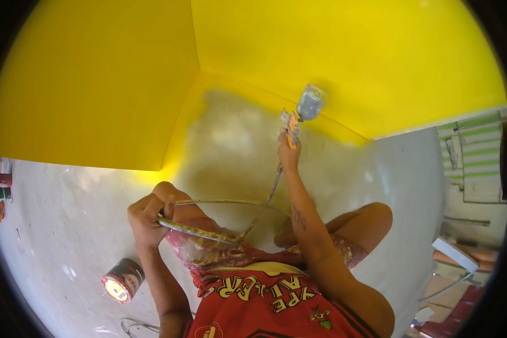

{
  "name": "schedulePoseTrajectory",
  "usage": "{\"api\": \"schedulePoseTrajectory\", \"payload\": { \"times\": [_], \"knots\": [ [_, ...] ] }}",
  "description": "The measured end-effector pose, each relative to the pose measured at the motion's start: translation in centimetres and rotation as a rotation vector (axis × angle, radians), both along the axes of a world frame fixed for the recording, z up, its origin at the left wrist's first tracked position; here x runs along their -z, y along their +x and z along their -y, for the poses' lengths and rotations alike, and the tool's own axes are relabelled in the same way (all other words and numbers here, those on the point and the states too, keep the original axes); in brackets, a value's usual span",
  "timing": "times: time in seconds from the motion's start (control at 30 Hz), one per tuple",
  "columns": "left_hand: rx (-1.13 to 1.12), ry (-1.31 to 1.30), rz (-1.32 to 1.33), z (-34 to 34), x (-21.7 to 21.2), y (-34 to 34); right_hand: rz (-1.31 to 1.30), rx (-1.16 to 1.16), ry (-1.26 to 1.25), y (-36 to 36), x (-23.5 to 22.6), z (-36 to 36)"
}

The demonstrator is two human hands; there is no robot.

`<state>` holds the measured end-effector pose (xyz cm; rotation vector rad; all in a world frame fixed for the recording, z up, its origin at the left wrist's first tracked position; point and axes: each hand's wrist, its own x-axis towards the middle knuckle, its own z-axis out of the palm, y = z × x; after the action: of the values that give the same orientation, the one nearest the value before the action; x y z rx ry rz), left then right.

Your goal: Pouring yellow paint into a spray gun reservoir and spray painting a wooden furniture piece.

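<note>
My right hand (pixel 289 151) is wrapped round the handle of a paint spray gun (pixel 292 128), orange and grey with paint smears. A clear cup (pixel 312 102) with grey, paint-stained sides sits tilted on the gun, close to the yellow wall. From the gun's handle a paint-crusted hose (pixel 276 181) runs down toward my lap and loops round. My left hand (pixel 147 218) is closed on a bend of that hose, beside my left knee. Ahead, the left wall panel (pixel 90 84) and the right wall panel (pixel 343 50) are coated yellow and meet in a corner.
The grey floor (pixel 225 129) carries yellow overspray along the walls. A dark paint can (pixel 123 280) lies near my left forearm, with a thin cable (pixel 141 325) below it. Green-and-white striped material (pixel 476 149) and assorted boards (pixel 456 256) stand at the right. Small containers (pixel 1 187) sit far left.
</note>
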<state>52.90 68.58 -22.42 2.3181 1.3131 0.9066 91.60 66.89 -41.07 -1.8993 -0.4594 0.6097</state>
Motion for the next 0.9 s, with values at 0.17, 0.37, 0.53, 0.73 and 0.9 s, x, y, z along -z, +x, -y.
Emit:
{"api": "schedulePoseTrajectory", "payload": {
  "times": [0.17, 0.37, 0.53, 0.73, 0.9],
  "knots": [
    [-0.006, -0.082, 0.057, 0.8, -1.1, 1.9, 0.013, -0.032, 0.014, 0.8, 0.7, 1.3],
    [-0.021, -0.044, 0.056, 0.8, -2.3, 1.9, 0.001, -0.060, 0.059, 0.8, -0.4, 0.3],
    [-0.004, -0.123, 0.039, 0.1, -3.7, 1.0, 0.073, -0.008, 0.178, 0.6, -8.0, 0.0],
    [0.009, -0.162, 0.170, -0.3, -4.8, 1.4, 0.125, -0.026, 0.395, 0.9, -23.9, -1.0],
    [0.026, -0.159, 0.131, 0.2, -5.5, 1.8, 0.315, 0.012, 0.676, 0.5, -38.0, -3.3]
  ]
}}
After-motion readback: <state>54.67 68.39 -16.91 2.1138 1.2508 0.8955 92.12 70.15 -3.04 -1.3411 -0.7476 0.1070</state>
